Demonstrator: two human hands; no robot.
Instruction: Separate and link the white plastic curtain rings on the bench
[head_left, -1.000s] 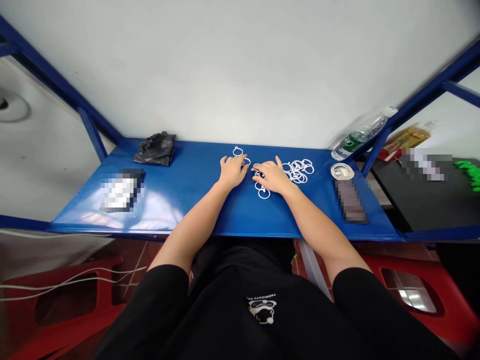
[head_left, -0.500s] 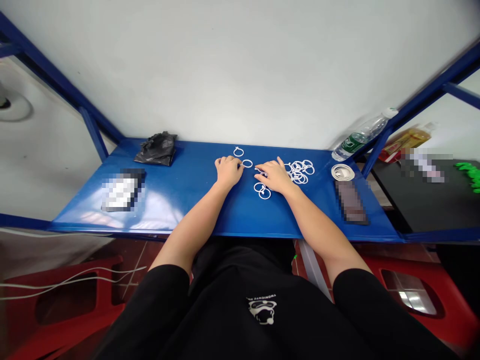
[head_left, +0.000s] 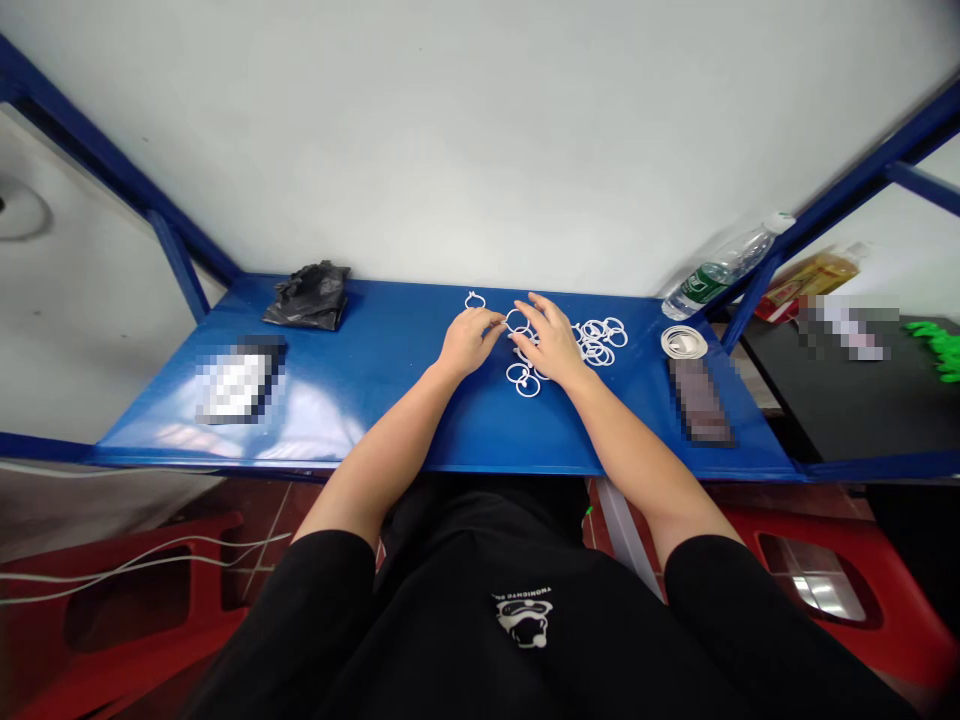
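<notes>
Between my two hands a thin white ring (head_left: 517, 310) is raised just over the blue table (head_left: 375, 400). My left hand (head_left: 471, 340) pinches its left edge with thumb and fingertips. From the other side, my right hand (head_left: 553, 342) has its thumb and forefinger at the ring's lower and upper edges. Other white rings (head_left: 598, 352) with small knobs lie in a loose pile to the right of that hand, partly hidden by it. Two linked-looking rings (head_left: 523, 380) rest nearer me, below the right hand. Another ring (head_left: 475, 300) lies just beyond my left hand.
At the left are a crumpled black plastic bag (head_left: 309, 295) and a blurred-out item (head_left: 240, 380). To the right stand a leaning water bottle (head_left: 724, 270), a coiled white strap (head_left: 684, 343) and a dark blurred-out object (head_left: 701, 400). A wall (head_left: 480, 150) closes the far side.
My left hand has shifted right and lifted the ring it was touching off the table. My right hand has moved up and left from the loose rings to meet it.
</notes>
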